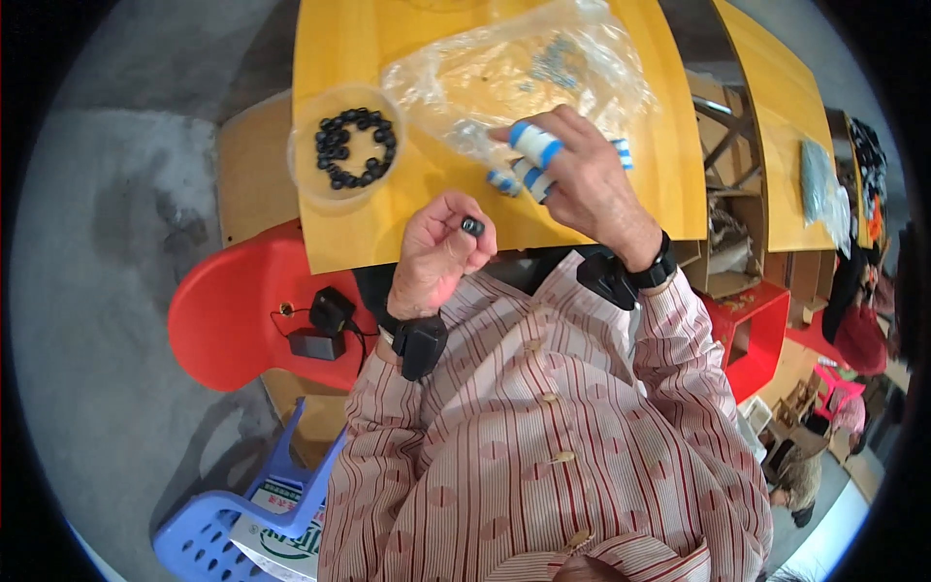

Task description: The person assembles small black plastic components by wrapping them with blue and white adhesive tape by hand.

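My left hand (441, 250) is closed in a pinch on a small black cylindrical part (472, 227), its end facing up, just over the table's near edge. My right hand (590, 184) hovers to the right over the yellow table (446, 218), with blue-and-white wraps (535, 144) round its fingers. Those fingers are bent and spread apart, and I see nothing held between them. Beyond it lies a clear plastic bag (456, 73) with many small silvery pieces (555, 64) on it or inside it. The undersides of the right fingers are hidden.
A clear round tub (303, 179) with several black cylindrical parts (373, 165) stands at the table's left. A red chair (218, 320) at left carries black adapters (317, 342). A blue plastic chair (199, 529) is behind it. At right are a red stool (766, 335) and another yellow table (781, 126).
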A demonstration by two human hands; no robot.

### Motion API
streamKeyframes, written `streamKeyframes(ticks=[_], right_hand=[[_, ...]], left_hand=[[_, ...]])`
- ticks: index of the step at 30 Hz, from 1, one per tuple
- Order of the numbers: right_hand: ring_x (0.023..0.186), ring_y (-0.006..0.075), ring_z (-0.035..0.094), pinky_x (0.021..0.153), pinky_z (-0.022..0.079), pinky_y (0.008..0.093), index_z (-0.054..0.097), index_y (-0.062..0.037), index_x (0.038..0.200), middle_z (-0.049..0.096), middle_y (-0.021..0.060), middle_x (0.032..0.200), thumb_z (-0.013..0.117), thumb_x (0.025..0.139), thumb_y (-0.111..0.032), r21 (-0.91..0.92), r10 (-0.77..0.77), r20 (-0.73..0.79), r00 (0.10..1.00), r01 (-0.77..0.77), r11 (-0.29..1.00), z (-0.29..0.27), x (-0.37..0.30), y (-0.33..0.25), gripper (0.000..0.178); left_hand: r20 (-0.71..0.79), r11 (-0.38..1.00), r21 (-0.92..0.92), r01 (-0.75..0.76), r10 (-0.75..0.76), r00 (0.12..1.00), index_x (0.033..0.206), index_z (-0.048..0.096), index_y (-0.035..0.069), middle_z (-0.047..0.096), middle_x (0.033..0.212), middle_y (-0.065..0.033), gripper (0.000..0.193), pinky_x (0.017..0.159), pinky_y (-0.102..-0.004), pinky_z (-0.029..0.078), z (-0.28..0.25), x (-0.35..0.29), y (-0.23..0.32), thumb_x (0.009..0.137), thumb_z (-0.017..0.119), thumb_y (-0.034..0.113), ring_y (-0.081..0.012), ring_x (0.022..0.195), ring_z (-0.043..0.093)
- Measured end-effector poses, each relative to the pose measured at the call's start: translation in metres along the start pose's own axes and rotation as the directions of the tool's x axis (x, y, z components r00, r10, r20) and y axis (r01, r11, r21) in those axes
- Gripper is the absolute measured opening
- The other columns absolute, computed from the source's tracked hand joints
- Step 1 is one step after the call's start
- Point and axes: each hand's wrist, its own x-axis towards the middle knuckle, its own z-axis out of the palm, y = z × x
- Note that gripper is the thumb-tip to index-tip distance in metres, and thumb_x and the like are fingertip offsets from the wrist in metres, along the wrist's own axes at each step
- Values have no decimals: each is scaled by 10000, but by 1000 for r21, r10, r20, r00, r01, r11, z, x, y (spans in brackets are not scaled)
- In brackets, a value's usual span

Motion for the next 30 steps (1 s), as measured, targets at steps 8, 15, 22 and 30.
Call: streamKeyframes(ticks=[8,15,22,30], right_hand=[[835,213,574,734,436,343,601,-66,962,589,51,981,635,697,-104,-230,-248,185,951,287,930,82,55,-35,270],[774,193,582,750,444,332,609,-74,829,545,29,797,573,740,-140,-243,-292,206,934,338,909,106,50,-31,117],[787,179,593,826,484,370,614,-50,896,593,74,914,614,684,-128,-173,-312,-35,949,302,938,33,-3,-29,226],[794,201,652,848,499,382,673,-56,1010,655,113,1040,655,715,-100,-432,53,-151,987,-114,895,-73,-130,-10,299]], left_hand=[[-60,991,130,-44,53,997,985,548,17,606,860,-67,256,715,-239,454,-17,-48,11,807,711,102,-136,786,580],[-92,975,221,22,-2,996,989,554,-1,605,928,-67,222,791,-262,478,-14,-62,18,804,677,6,-141,835,601],[-48,908,390,151,-144,988,977,550,-15,589,917,-73,188,801,-263,457,5,-43,17,806,619,-47,-142,862,576],[64,895,419,153,-197,978,972,538,-18,570,899,-76,197,785,-256,435,8,-23,2,827,666,18,-141,853,547]])
